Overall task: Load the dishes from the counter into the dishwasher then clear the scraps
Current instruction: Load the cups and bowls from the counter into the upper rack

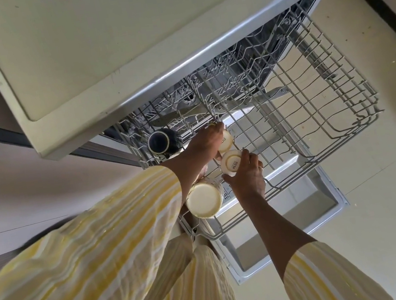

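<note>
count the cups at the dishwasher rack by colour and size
small cream printed cup: 2
large cream mug: 1
dark mug: 1
total: 4

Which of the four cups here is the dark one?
The dark blue cup at the left edge of the rack; the other three cups are cream.
</note>
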Demonstrator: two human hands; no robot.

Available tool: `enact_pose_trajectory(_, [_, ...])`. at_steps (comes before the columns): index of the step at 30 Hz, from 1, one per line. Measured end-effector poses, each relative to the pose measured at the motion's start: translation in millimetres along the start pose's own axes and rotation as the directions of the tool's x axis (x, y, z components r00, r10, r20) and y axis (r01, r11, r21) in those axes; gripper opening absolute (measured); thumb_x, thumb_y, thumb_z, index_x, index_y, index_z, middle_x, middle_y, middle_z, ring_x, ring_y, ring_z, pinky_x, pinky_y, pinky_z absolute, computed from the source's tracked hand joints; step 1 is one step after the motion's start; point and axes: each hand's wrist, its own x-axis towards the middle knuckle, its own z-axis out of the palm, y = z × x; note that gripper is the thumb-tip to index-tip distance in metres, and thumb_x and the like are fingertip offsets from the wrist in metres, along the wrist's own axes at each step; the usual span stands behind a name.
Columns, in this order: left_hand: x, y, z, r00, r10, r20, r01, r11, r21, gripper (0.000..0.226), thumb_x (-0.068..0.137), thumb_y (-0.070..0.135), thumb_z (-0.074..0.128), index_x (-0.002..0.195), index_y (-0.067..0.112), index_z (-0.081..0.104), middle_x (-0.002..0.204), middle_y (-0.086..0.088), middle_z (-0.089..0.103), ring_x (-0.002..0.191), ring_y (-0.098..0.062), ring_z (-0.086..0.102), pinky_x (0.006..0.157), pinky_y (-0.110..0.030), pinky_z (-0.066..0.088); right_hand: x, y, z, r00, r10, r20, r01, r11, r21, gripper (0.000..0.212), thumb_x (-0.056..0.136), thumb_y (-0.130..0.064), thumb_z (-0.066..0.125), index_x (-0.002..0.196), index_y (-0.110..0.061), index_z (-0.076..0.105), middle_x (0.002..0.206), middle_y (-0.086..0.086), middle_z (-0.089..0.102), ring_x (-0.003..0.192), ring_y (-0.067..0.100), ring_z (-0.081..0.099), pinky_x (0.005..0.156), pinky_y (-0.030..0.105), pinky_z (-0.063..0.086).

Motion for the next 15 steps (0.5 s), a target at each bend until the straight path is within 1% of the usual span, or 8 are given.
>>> enact_pose_trajectory(3, [-1.3,-2.7,-2.3,1.0,-0.01,0.011,0.011,0.995,-0.095,0.084,0.071,0.009,0.077,0.137,-0.001,0.026,0.124,-0.021,0.052,0.111,-0.029,0.055,0.092,-0.032,0.046,-0.1,0.5,-2.0,1.0,0.009,-0.001,-0.009,0.999,-0.031,0.08,0.073,-0.037,0.075,0.135,-0.012,0.03,0.13,0.011,0.04,0.118,0.029,0.043,0.092,0.041,0.045])
enact_pose_trajectory(5, [-3.0,-3.5,-3.4,1.0,-0.015,0.009,0.016,0.993,-0.118,0.085,0.071,0.007,0.077,0.138,-0.001,0.025,0.127,-0.022,0.051,0.113,-0.029,0.054,0.093,-0.033,0.045,-0.2,0.9,-3.3,1.0,0.002,0.01,-0.002,0.999,-0.054,0.081,0.074,-0.039,0.073,0.136,-0.012,0.028,0.131,0.011,0.039,0.119,0.03,0.042,0.095,0.04,0.042])
enact_pose_trajectory(9, [-1.9,-4.5,-1.9,0.998,-0.047,0.045,0.051,0.995,-0.088,0.093,0.072,0.008,0.077,0.145,0.003,0.02,0.134,-0.02,0.047,0.123,-0.03,0.047,0.101,-0.034,0.038,-1.0,3.2,-1.9,1.0,0.004,0.006,-0.004,0.998,-0.064,0.086,0.073,-0.043,0.073,0.138,-0.012,0.026,0.131,0.012,0.039,0.12,0.031,0.042,0.098,0.041,0.039])
enact_pose_trajectory(13, [-2.3,-3.9,-3.1,0.995,-0.091,0.034,0.093,0.993,-0.075,0.091,0.072,0.006,0.077,0.145,0.007,0.022,0.131,-0.019,0.051,0.119,-0.03,0.052,0.098,-0.036,0.045,-2.3,6.9,1.4,1.0,0.007,-0.019,-0.008,0.998,-0.057,0.092,0.069,-0.045,0.075,0.14,-0.011,0.026,0.133,0.012,0.04,0.122,0.032,0.041,0.098,0.043,0.039])
enact_pose_trajectory(15, [-3.3,-3.3,-3.4,0.994,-0.108,0.027,0.11,0.99,-0.086,0.091,0.073,0.003,0.075,0.145,0.007,0.022,0.13,-0.02,0.052,0.117,-0.03,0.053,0.096,-0.036,0.046,-3.8,7.3,0.8,1.0,-0.004,-0.031,0.002,0.998,-0.064,0.092,0.069,-0.045,0.076,0.139,-0.011,0.027,0.133,0.012,0.041,0.122,0.031,0.041,0.098,0.043,0.039])
